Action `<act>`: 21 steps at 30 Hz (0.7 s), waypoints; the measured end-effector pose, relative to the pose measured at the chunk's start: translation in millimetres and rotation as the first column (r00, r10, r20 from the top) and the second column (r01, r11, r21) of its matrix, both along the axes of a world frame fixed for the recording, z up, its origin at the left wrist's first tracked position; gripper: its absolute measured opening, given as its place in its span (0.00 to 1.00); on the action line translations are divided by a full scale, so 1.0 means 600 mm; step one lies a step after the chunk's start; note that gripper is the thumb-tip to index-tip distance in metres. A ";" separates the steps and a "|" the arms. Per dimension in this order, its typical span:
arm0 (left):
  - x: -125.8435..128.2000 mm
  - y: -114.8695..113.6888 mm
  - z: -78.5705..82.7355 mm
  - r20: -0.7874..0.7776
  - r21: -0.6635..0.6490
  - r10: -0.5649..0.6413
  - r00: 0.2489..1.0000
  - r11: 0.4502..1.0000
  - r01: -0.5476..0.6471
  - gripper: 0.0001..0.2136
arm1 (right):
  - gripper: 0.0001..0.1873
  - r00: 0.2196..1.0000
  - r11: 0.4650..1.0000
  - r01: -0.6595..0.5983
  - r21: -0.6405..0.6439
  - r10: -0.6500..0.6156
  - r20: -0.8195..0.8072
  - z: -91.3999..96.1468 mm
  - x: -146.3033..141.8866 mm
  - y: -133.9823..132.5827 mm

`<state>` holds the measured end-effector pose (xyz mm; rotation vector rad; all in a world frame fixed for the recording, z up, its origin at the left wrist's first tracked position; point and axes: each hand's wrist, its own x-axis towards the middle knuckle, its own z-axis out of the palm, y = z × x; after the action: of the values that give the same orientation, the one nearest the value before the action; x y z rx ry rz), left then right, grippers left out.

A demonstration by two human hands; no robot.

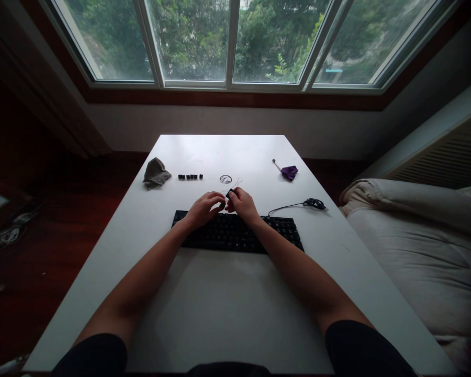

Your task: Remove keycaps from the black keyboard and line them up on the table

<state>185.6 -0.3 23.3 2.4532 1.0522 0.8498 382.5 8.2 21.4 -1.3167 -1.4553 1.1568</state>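
A black keyboard [239,233] lies across the middle of the white table [220,314]. Both my hands hover over its far edge, fingertips meeting. My right hand [243,204] pinches a wire keycap puller [233,189] with a small black keycap in it. My left hand [206,207] has its fingers closed at the same small black piece. A row of several loose black keycaps [190,177] sits further back on the left.
A crumpled grey cloth [156,173] lies at the back left. A small round ring-like item [225,179] sits behind my hands. A purple brush [287,170] and the keyboard's coiled cable [314,203] lie on the right. A pale cushion [416,209] borders the table's right side.
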 end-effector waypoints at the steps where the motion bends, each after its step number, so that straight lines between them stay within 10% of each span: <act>1: 0.001 0.000 0.000 0.014 0.017 -0.005 1.000 1.000 0.004 0.08 | 0.10 0.999 1.000 0.007 0.027 -0.008 0.033 0.003 -0.001 -0.003; 8: 0.006 -0.006 0.015 0.075 0.014 0.003 0.997 1.000 -0.005 0.08 | 0.07 0.957 0.985 0.019 0.173 -0.067 0.281 0.010 0.001 -0.009; 14: -0.027 0.031 0.005 0.021 -0.038 0.204 0.979 0.978 -0.204 0.12 | 0.10 0.973 0.980 0.107 0.165 -0.138 0.187 0.040 0.030 -0.010; 21: -0.059 0.141 -0.016 -0.155 0.011 0.334 0.930 0.942 -0.337 0.09 | 0.10 0.978 0.940 -0.068 0.335 -0.003 0.208 0.008 0.066 -0.138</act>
<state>150.0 84.5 13.4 2.3936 1.5625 0.7496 422.3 -74.5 26.0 -1.1960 -1.7440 0.7583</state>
